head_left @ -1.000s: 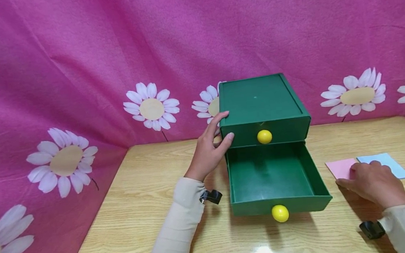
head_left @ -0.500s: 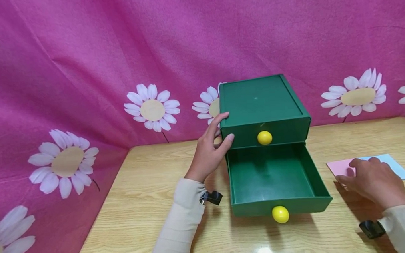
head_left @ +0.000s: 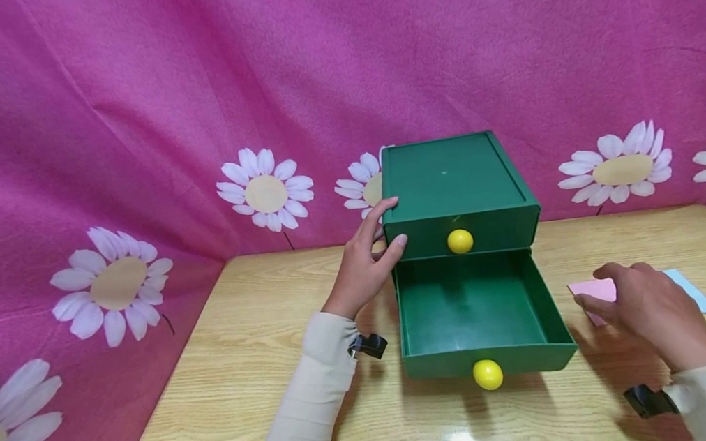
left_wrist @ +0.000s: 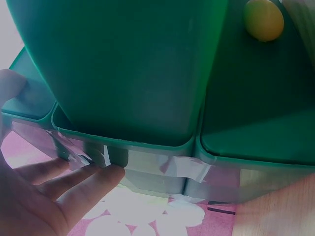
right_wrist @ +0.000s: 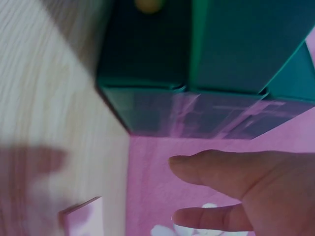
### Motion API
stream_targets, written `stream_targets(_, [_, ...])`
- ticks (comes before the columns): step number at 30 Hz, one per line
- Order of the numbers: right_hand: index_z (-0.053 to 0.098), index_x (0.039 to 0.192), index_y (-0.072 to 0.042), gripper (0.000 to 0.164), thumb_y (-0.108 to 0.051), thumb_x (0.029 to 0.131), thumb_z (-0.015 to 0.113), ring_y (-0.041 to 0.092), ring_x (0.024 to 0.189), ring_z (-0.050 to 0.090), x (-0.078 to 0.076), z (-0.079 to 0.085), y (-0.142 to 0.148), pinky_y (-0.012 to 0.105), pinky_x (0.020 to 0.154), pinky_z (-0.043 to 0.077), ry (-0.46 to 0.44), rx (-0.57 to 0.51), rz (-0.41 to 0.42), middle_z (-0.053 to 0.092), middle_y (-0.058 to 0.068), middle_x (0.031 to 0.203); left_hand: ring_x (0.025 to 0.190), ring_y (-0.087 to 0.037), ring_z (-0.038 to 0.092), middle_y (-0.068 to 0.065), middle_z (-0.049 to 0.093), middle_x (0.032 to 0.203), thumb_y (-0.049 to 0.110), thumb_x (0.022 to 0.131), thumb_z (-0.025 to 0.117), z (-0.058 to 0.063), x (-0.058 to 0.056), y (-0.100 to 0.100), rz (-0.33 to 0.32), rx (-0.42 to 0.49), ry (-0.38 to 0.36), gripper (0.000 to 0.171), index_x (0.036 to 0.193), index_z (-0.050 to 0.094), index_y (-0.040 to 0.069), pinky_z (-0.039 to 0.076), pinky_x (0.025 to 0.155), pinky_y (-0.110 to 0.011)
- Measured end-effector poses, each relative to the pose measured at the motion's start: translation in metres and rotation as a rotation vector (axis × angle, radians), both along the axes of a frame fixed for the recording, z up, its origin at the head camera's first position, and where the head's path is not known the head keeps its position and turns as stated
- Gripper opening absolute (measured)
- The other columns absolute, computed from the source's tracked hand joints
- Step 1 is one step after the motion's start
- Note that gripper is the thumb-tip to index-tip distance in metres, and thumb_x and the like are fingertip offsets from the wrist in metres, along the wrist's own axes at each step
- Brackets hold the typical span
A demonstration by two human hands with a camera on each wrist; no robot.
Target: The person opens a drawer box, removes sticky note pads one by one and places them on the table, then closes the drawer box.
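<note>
A green drawer unit (head_left: 450, 173) with yellow knobs stands on the table, its middle drawer (head_left: 471, 308) pulled out with nothing inside. My left hand (head_left: 360, 265) rests at its left front corner: index fingertip on the top edge, thumb on the front. In the left wrist view the other fingers (left_wrist: 88, 194) lie straight along the unit's side. Right of the unit, my right hand (head_left: 657, 313) hovers over a pink pad of sticky notes (head_left: 592, 289) and partly hides it. In the right wrist view, thumb (right_wrist: 197, 167) and finger are parted with nothing between them.
A blue sticky pad (head_left: 692, 291) lies beside the pink one, mostly behind the right hand. Below the open drawer sits a lower drawer (left_wrist: 261, 98) with its own knob. A magenta cloth (head_left: 289, 65) with daisies hangs behind the wooden table (head_left: 261, 326).
My right hand has risen slightly and shifted left over the pads, its thumb now off the pink pad's near edge. The left hand and the drawer unit stay as they were.
</note>
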State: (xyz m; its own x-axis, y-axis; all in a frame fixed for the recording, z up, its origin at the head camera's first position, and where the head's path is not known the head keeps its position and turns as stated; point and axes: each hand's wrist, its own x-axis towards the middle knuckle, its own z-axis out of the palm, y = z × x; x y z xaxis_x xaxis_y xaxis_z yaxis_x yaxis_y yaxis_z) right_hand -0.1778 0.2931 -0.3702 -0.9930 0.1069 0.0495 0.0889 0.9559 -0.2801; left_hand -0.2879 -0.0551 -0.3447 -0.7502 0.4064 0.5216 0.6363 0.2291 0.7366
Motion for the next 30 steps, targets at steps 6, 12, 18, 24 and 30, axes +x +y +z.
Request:
stream_targets(6, [0.055,0.109,0.006,0.067,-0.049,0.073,0.068,0.036,0.075,0.049,0.006,0.014,-0.011,0.046,0.055,0.042,0.064,-0.011,0.023,0.053,0.026,0.085,0.118,-0.009,0.046,0.015,0.036,0.136,0.039,0.089,0.052,0.000,-0.001,0.000,-0.002,0.001,-0.004,0.053,0.136,0.028,0.043,0.050,0.078,-0.031])
stream_targets(12, [0.056,0.109,0.002,0.064,-0.050,0.073,0.067,0.029,0.070,0.050,0.015,0.024,-0.020,0.036,0.047,0.040,0.139,-0.032,0.066,0.055,0.019,0.081,0.119,-0.012,0.045,0.016,0.034,0.136,0.039,0.089,0.052,0.000,-0.001,0.000,0.002,0.001,0.003,0.053,0.136,0.028,0.042,0.050,0.078,-0.031])
stream_targets(18, [0.057,0.109,-0.004,0.060,-0.052,0.075,0.065,0.031,0.074,0.054,0.028,0.033,-0.028,0.037,0.046,0.041,0.246,-0.052,0.091,0.059,0.019,0.089,0.119,-0.015,0.045,0.016,0.034,0.137,0.037,0.089,0.052,-0.001,-0.001,0.000,0.004,-0.006,0.016,0.053,0.137,0.028,0.042,0.050,0.078,-0.031])
stream_targets(24, [0.058,0.109,-0.008,0.054,-0.049,0.075,0.066,0.032,0.077,0.056,0.037,0.042,-0.038,0.040,0.049,0.041,0.331,-0.062,0.120,0.060,0.017,0.094,0.118,-0.011,0.045,0.016,0.034,0.137,0.039,0.089,0.052,0.000,0.000,0.000,0.001,0.001,0.006,0.053,0.136,0.028,0.042,0.050,0.078,-0.031])
stream_targets(30, [0.059,0.110,-0.010,0.051,-0.046,0.075,0.067,0.030,0.078,0.056,0.044,0.050,-0.048,0.038,0.049,0.041,0.381,-0.064,0.158,0.061,0.014,0.093,0.119,-0.013,0.045,0.016,0.034,0.137,0.039,0.089,0.052,0.000,0.000,0.000,0.000,0.001,0.004,0.053,0.136,0.028,0.042,0.050,0.078,-0.032])
